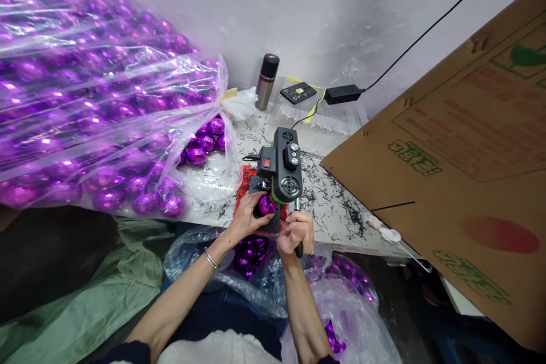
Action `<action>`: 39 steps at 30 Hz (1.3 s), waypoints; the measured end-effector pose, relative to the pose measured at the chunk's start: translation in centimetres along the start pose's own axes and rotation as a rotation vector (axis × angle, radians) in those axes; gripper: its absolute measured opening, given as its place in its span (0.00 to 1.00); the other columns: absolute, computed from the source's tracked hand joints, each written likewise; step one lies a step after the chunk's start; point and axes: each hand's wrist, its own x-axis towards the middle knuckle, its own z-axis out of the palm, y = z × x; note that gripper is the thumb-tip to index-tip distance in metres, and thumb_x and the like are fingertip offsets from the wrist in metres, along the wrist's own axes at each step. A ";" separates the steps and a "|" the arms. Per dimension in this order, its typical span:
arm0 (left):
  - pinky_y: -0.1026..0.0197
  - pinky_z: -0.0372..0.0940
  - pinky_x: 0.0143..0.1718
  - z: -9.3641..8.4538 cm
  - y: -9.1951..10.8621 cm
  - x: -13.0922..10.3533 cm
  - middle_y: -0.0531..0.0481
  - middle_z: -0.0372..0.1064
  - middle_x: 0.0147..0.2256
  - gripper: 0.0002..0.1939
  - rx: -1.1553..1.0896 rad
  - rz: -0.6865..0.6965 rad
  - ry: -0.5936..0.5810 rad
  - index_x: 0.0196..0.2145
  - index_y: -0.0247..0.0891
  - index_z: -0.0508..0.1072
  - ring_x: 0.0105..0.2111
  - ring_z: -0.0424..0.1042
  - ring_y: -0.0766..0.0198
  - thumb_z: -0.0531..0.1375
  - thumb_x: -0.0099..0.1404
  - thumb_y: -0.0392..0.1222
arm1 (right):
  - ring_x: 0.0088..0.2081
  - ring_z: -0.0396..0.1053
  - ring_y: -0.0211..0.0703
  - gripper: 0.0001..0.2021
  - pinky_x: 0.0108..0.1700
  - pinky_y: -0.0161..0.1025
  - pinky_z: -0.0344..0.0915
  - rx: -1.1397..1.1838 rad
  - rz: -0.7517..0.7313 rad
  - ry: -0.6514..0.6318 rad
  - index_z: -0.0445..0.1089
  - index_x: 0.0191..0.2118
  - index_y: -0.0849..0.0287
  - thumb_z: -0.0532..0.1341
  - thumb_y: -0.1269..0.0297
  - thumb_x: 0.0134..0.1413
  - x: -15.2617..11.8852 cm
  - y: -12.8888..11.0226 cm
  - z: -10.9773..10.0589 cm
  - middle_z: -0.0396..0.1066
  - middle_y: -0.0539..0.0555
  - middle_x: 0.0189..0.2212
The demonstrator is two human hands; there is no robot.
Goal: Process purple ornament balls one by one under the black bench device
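Head view: scrap-littered table (326,233) bears machine (285,168) before wall (294,5).

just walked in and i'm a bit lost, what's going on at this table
A person is working with both hands at a small black machine with round vents. Their left hand steadies a shiny purple faceted ball between thumb and fingers at its near side, while their right hand grips its metal lever with a black end. A big clear plastic bag bulging with similar balls lies to the left, and thin black scraps litter the white tabletop.
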 end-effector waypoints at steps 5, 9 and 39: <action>0.39 0.71 0.64 0.4 -0.3 0.2 0.39 0.80 0.56 0.30 0.035 0.027 0.027 0.61 0.41 0.75 0.58 0.79 0.44 0.74 0.64 0.47 | 0.27 0.67 0.39 0.19 0.39 0.44 0.69 0.037 0.049 0.009 0.62 0.29 0.53 0.49 0.65 0.76 -0.4 0.3 0.0 0.64 0.47 0.27; 0.37 0.70 0.65 0.5 -0.5 0.4 0.38 0.80 0.57 0.31 0.009 0.029 0.010 0.61 0.40 0.75 0.59 0.79 0.42 0.75 0.63 0.47 | 0.27 0.66 0.40 0.18 0.38 0.44 0.69 0.070 0.051 0.028 0.61 0.29 0.52 0.50 0.65 0.76 -0.7 0.7 0.2 0.64 0.46 0.27; 0.37 0.74 0.56 -16.3 -0.4 7.6 0.22 0.82 0.49 0.24 0.704 -0.638 0.248 0.63 0.23 0.71 0.54 0.83 0.35 0.47 0.83 0.43 | 0.31 0.70 0.40 0.20 0.34 0.40 0.63 0.087 0.173 -0.069 0.65 0.26 0.54 0.55 0.66 0.75 2.9 -2.2 -1.1 0.69 0.49 0.26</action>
